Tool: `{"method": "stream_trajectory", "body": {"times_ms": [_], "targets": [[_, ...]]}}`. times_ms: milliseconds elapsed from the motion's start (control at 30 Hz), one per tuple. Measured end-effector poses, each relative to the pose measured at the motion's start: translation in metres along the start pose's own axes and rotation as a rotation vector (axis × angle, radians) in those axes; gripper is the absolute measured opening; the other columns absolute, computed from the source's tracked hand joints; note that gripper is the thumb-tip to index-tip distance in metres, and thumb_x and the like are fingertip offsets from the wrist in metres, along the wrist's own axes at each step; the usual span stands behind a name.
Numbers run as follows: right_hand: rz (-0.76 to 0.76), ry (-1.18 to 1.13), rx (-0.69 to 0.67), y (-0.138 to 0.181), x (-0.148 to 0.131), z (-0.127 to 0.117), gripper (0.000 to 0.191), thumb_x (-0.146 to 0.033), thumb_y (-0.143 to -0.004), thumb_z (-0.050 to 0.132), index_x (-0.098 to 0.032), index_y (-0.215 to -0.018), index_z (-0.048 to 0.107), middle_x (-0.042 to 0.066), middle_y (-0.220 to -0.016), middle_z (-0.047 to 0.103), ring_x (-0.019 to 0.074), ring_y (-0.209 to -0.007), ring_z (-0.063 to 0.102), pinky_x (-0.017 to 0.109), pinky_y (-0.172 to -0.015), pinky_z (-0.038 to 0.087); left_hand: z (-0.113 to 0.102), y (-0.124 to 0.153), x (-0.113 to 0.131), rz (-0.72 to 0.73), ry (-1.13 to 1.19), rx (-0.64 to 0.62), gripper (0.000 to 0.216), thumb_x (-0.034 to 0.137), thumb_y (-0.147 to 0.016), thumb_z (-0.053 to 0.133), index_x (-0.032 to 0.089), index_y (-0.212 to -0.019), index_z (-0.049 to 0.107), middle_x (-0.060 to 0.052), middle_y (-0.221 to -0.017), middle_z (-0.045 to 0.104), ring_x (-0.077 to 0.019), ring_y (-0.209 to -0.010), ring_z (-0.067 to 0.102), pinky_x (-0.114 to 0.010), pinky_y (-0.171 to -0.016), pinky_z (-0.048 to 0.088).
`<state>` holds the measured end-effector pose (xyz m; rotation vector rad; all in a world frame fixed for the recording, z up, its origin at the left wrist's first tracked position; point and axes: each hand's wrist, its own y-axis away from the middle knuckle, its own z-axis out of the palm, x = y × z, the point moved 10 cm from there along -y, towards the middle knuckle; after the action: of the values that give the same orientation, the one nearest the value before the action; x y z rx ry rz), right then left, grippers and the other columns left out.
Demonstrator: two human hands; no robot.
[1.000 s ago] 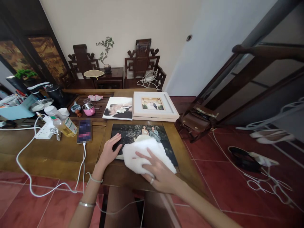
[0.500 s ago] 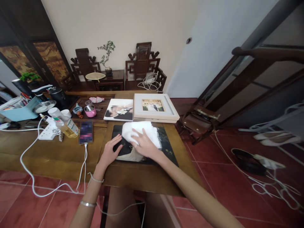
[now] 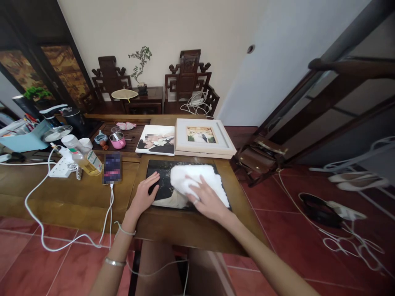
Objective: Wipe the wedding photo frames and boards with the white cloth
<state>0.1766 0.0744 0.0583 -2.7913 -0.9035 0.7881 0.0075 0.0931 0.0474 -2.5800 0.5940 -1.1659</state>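
Observation:
A dark picture panel (image 3: 163, 174) lies flat on the table in front of me, with small wet-looking specks on its upper part and a pale printed area low down. My right hand (image 3: 208, 199) presses a folded white towel (image 3: 194, 174) onto the panel's right half, fingers spread and gripping it from above. At the panel's left edge rests my left hand (image 3: 147, 192), empty, its fingers extended and thumb apart. The towel hides much of the picture beneath.
Behind the panel lie a white photo panel (image 3: 154, 146) and a boxed framed photo (image 3: 230, 150). To the left are a phone (image 3: 112, 168) on a charging cable, a bottle of yellow liquid (image 3: 89, 162), a power strip (image 3: 61, 166) and a pink cup (image 3: 117, 141). A brown bag (image 3: 254, 158) sits right.
My right hand has slid the towel rightward and slightly toward me, uncovering the panel's upper left part. My left hand stays at the left edge.

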Motion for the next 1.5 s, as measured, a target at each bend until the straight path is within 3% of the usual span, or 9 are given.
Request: {"method": "stream_trajectory", "body": {"times_ms": [133,267,400,533,733,900,1167,1300,1500], "targets": [[0.129,0.033,0.019,-0.049,0.015,0.005,0.028,-0.023,-0.090,0.037,-0.016,-0.105,0.061,0.014,-0.128,0.056,0.0296,-0.132,0.035,0.063,-0.107,0.014,-0.004,0.001,0.001,-0.008,0.055,0.009,0.036,0.029,-0.090,0.046,0.019,-0.123,0.056,-0.008,-0.133,0.054,-0.0218,-0.127,0.046,-0.043,-0.108,0.036],[-0.001,0.015,-0.058,-0.066,-0.030,0.026,0.028,-0.022,-0.088,0.042,-0.017,-0.107,0.061,0.013,-0.123,0.059,0.0301,-0.134,0.030,0.065,-0.106,0.011,-0.021,0.005,-0.001,-0.046,0.168,0.116,0.042,0.033,-0.094,0.036,0.020,-0.132,0.047,-0.006,-0.140,0.046,-0.0199,-0.133,0.038,-0.039,-0.112,0.030],[-0.245,-0.068,-0.171,-0.035,-0.089,0.041,0.023,-0.019,-0.083,0.047,-0.021,-0.098,0.064,0.009,-0.119,0.063,0.0268,-0.136,0.027,0.062,-0.109,0.006,-0.030,0.008,-0.007,-0.089,0.233,0.193,0.046,0.036,-0.095,0.029,0.018,-0.136,0.041,-0.006,-0.144,0.041,-0.0198,-0.134,0.035,-0.038,-0.113,0.026],[-0.321,-0.161,-0.255,0.011,-0.104,0.033,0.023,-0.015,-0.078,0.050,-0.022,-0.095,0.063,0.005,-0.124,0.060,0.0228,-0.135,0.030,0.055,-0.113,0.002,-0.027,0.007,-0.002,-0.062,0.199,0.187,0.045,0.034,-0.095,0.027,0.018,-0.134,0.044,-0.007,-0.142,0.044,-0.0196,-0.133,0.037,-0.039,-0.113,0.028],[-0.100,-0.118,-0.138,0.031,-0.040,0.001,0.019,-0.023,-0.087,0.044,-0.021,-0.085,0.064,0.008,-0.132,0.054,0.0250,-0.128,0.042,0.050,-0.113,0.017,-0.005,0.005,0.004,0.011,0.030,0.047,0.039,0.027,-0.088,0.048,0.021,-0.126,0.053,-0.007,-0.135,0.051,-0.0219,-0.129,0.043,-0.043,-0.108,0.036],[0.186,-0.129,-0.031,-0.014,0.018,-0.001,0.031,-0.033,-0.091,0.038,-0.022,-0.103,0.064,0.006,-0.124,0.061,0.0293,-0.123,0.047,0.052,-0.112,0.019,-0.001,0.004,0.001,0.039,-0.011,0.040,0.034,0.022,-0.086,0.049,0.021,-0.119,0.059,-0.008,-0.126,0.059,-0.0227,-0.124,0.049,-0.044,-0.104,0.041],[0.114,-0.243,-0.102,-0.118,-0.013,0.037,0.033,-0.039,-0.092,0.040,-0.025,-0.107,0.066,0.001,-0.123,0.061,0.0253,-0.123,0.047,0.045,-0.111,0.019,-0.002,0.004,-0.004,0.038,-0.040,0.057,0.030,0.021,-0.084,0.052,0.019,-0.112,0.064,-0.009,-0.118,0.065,-0.0234,-0.119,0.054,-0.045,-0.102,0.044],[0.125,-0.253,-0.094,-0.102,0.000,0.035,0.035,-0.042,-0.091,0.040,-0.026,-0.112,0.064,0.001,-0.130,0.056,0.0278,-0.130,0.038,0.046,-0.109,0.023,-0.001,0.004,-0.002,0.041,-0.032,0.057,0.030,0.020,-0.084,0.052,0.019,-0.112,0.063,-0.009,-0.118,0.064,-0.0231,-0.119,0.054,-0.044,-0.102,0.044],[0.308,-0.178,-0.001,-0.042,0.089,-0.008,0.041,-0.044,-0.092,0.035,-0.019,-0.108,0.064,0.008,-0.131,0.054,0.0320,-0.136,0.026,0.053,-0.106,0.025,-0.001,0.003,0.003,0.049,-0.012,0.055,0.032,0.019,-0.085,0.051,0.019,-0.115,0.062,-0.009,-0.122,0.062,-0.0226,-0.123,0.051,-0.043,-0.103,0.043]]}}
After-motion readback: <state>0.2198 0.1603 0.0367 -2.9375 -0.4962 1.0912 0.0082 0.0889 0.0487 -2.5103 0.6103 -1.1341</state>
